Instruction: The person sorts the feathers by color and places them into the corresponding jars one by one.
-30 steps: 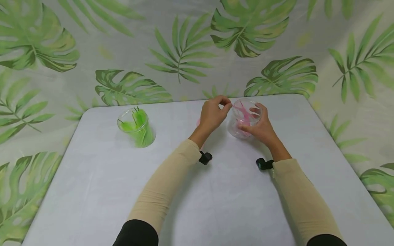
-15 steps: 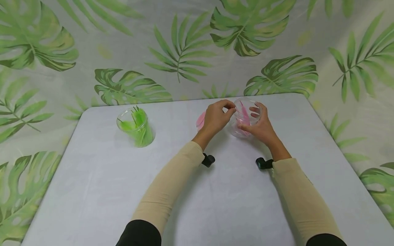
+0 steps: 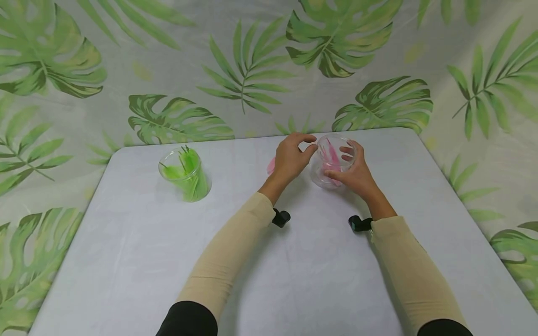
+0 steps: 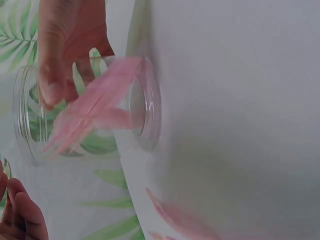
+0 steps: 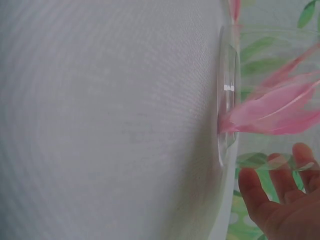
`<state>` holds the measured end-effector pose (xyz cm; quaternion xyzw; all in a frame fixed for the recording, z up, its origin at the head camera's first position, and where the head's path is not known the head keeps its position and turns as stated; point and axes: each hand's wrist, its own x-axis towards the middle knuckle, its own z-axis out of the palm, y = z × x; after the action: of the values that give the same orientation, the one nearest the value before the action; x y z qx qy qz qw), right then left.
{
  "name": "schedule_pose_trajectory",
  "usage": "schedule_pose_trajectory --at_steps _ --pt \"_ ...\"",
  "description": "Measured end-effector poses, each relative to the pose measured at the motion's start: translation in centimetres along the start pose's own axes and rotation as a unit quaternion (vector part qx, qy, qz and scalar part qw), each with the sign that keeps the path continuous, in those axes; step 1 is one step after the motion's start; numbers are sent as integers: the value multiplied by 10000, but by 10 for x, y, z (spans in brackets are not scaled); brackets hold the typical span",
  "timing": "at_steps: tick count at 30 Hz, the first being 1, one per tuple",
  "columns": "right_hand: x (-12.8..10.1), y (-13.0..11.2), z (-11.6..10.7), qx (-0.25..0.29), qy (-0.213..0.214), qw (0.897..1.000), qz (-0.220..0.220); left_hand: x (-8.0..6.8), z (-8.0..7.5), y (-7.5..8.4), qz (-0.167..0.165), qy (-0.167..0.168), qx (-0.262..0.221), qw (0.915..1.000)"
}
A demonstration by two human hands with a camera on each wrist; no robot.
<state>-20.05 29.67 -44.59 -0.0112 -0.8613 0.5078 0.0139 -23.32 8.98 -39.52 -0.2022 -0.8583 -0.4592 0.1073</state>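
My right hand (image 3: 357, 175) grips a clear plastic jar (image 3: 318, 178) that stands upright near the back of the table. Inside lean pink feathers (image 3: 332, 157), slanting from the base toward the mouth, as the left wrist view shows. Beside the jar's rim is my left hand (image 3: 291, 156), its thumb and forefinger parted with nothing between them. A pink feather pile (image 4: 185, 222) lies on the table, partly hidden behind the left hand in the head view. In the right wrist view, the right hand's fingers (image 5: 255, 192) bend around the jar's side.
Farther left stands a second clear jar (image 3: 163, 161) holding green feathers (image 3: 194, 184) with dark quills. A white cloth covers the table (image 3: 307, 270). Behind it hangs a leaf-printed cloth (image 3: 269, 121), close beyond the table's back edge.
The left hand has let go of a pink feather, which now rests in the jar, after dipping toward the rim and drawing slightly back left. The right hand and jar have stayed put.
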Motion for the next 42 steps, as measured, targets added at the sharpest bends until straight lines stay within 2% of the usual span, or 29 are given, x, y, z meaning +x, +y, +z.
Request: schedule_pose_trajectory --at_steps 4,10,13,16,21,26,31,36,42 --pt "1 -1 1 -6 19 10000 54 1 -15 -12 -122 100 88 9998" --pt "2 0 0 17 -3 9999 100 0 -44 -42 -451 224 282 9983" --pt "1 1 -1 16 14 10000 80 -2 -54 -56 -638 202 388 9970" --pt "0 1 -2 -10 31 9999 104 -5 -58 -68 -803 46 471 9956" --pt "0 1 -1 -69 -1 9998 190 -11 -49 -81 -1078 -387 723 9908" --pt "1 -1 0 -94 -13 9997 230 -14 -32 -84 -1216 -700 1017 9849" --pt "2 -1 3 -58 -31 9998 162 -15 -18 -77 -1176 -923 1266 9806" --pt "2 -1 4 -61 -65 9999 132 -11 -7 -69 -966 -1083 1657 9754" --pt "2 -1 4 -38 11 9999 110 -2 12 -62 -981 -1447 2157 9607"
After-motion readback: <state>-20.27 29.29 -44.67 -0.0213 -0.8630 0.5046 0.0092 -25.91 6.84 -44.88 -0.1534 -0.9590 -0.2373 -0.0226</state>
